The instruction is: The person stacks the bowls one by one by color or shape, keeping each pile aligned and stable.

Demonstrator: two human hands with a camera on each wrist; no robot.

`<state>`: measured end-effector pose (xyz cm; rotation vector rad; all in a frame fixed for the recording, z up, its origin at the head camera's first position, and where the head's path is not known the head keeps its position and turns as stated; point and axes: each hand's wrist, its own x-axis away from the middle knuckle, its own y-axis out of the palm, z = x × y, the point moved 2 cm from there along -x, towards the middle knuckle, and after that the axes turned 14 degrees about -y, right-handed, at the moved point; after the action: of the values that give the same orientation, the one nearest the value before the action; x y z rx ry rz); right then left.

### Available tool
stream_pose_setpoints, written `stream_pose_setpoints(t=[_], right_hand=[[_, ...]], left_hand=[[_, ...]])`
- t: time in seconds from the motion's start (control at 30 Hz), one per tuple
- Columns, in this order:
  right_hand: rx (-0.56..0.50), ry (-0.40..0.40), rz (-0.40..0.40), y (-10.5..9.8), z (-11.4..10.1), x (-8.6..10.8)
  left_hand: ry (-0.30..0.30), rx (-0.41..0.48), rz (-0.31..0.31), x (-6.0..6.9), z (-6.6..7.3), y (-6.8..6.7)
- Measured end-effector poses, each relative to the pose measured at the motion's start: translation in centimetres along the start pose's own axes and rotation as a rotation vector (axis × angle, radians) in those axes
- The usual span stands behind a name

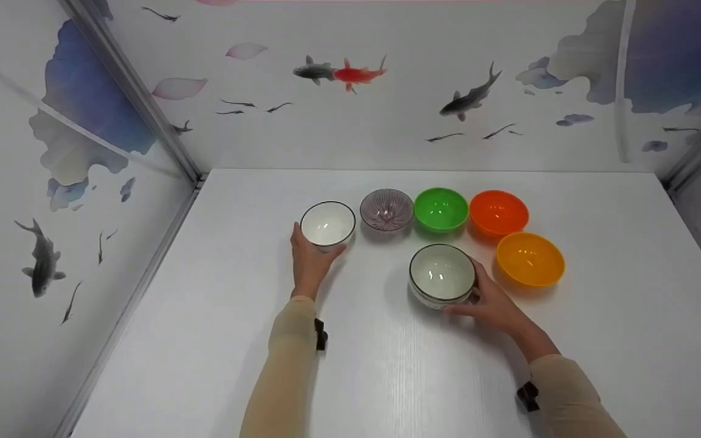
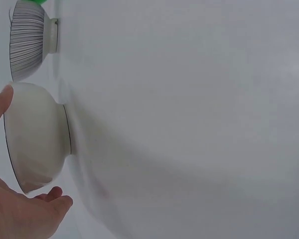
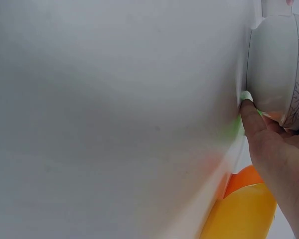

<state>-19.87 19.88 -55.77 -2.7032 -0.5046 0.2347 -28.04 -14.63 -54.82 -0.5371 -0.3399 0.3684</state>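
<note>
A white bowl with a dark rim [image 1: 328,222] is at the left of the bowls, and my left hand [image 1: 314,266] grips its near side, thumb on the right and fingers on the left. In the left wrist view that bowl [image 2: 35,134] stands between the spread thumb and fingers of my left hand [image 2: 25,211]. Nearer the front, my right hand [image 1: 495,305] holds a stack of dark-rimmed bowls [image 1: 442,274] from its right side. One bowl in the stack [image 3: 274,64] is plain outside, another has a floral pattern; a fingertip of my right hand [image 3: 281,154] is low against the plain one.
Behind the stack are a purple ribbed glass bowl [image 1: 387,210], a green bowl [image 1: 441,210] and a red-orange bowl [image 1: 499,213]. A yellow-orange bowl [image 1: 530,260] stands just right of my right hand. Patterned walls [image 1: 399,140] border the white table [image 1: 387,377] at the back and left.
</note>
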Motion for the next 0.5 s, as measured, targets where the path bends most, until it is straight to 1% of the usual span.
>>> stream_pose_setpoints(t=[0.23,0.5], right_hand=[[0.016,-0.051,0.009,0.03,0.12,-0.12],[0.003,-0.041,0.010,0.01,-0.17,-0.06]], left_hand=[[-0.014,0.000,0.006,-0.22,0.13,-0.13],[-0.023,-0.003,-0.008,-0.39,0.07,-0.23]])
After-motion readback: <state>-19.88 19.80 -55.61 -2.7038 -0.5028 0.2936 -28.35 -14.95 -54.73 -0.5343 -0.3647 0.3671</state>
